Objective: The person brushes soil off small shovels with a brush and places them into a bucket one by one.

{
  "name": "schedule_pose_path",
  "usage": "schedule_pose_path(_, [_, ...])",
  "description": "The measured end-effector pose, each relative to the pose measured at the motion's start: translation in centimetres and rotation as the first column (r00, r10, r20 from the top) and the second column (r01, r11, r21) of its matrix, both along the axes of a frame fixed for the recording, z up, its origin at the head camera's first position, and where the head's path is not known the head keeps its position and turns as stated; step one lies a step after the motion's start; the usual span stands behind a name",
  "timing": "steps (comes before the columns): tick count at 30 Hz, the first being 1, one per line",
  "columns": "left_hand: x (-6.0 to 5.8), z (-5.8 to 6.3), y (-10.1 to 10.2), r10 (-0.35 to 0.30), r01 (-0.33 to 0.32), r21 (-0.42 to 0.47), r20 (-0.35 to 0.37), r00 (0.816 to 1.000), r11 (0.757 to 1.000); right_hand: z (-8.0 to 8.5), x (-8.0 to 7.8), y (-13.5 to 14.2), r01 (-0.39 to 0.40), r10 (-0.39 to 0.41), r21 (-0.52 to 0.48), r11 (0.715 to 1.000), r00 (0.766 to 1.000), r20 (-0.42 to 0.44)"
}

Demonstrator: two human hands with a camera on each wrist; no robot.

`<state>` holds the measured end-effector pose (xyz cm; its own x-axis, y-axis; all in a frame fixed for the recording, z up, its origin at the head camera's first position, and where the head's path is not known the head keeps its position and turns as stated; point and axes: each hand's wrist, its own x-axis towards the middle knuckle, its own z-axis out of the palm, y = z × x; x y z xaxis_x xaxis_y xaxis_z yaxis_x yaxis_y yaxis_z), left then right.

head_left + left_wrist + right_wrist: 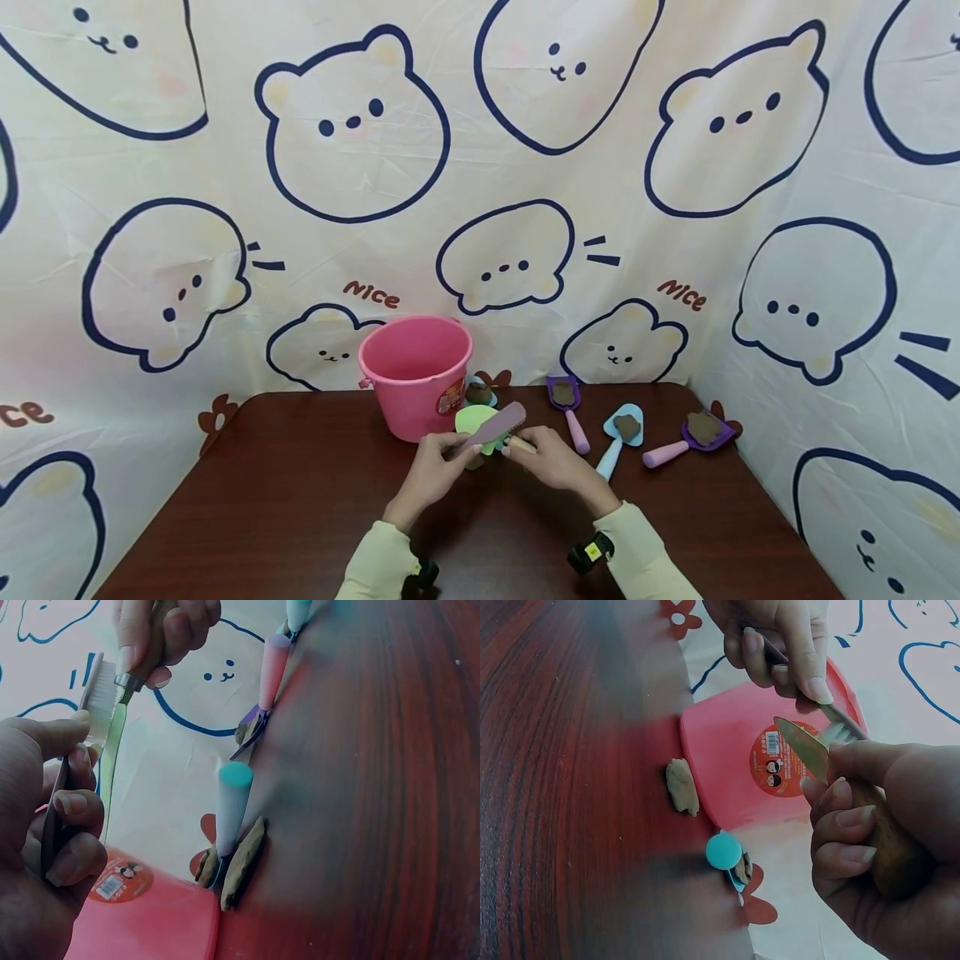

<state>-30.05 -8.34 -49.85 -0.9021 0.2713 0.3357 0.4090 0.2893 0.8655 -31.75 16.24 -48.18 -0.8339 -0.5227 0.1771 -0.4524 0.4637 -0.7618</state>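
My left hand grips a purplish brush by its handle. White bristles show on this brush in the left wrist view, against or very close to a green blade. That blade belongs to a small trowel with a wooden handle, which my right hand holds. In the right wrist view, the right-hand fingers curl round the wooden handle. Both hands meet above the table, just in front of a pink bucket. Below them lies a brown lump, partly hidden in the head view.
Along the table's back and right lie a purple shovel with a pink handle, a light-blue shovel and another purple shovel, each bearing a brown lump. Another blue shovel stands beside the bucket. A printed cloth hangs behind.
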Motion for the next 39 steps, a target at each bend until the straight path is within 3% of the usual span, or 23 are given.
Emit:
schedule_pose_path(11, [-0.3,-0.5,-0.5,0.04,-0.041,-0.036,-0.02,0.999,0.999,0.1,0.0,0.1,0.022,-0.023,0.015,1.0,1.0,0.007])
schedule_pose_path(39, [-1.0,-0.8,-2.5,0.134,-0.133,0.026,-0.046,0.99,0.991,0.5,-0.2,0.8,0.042,-0.043,0.006,0.999,0.999,0.013])
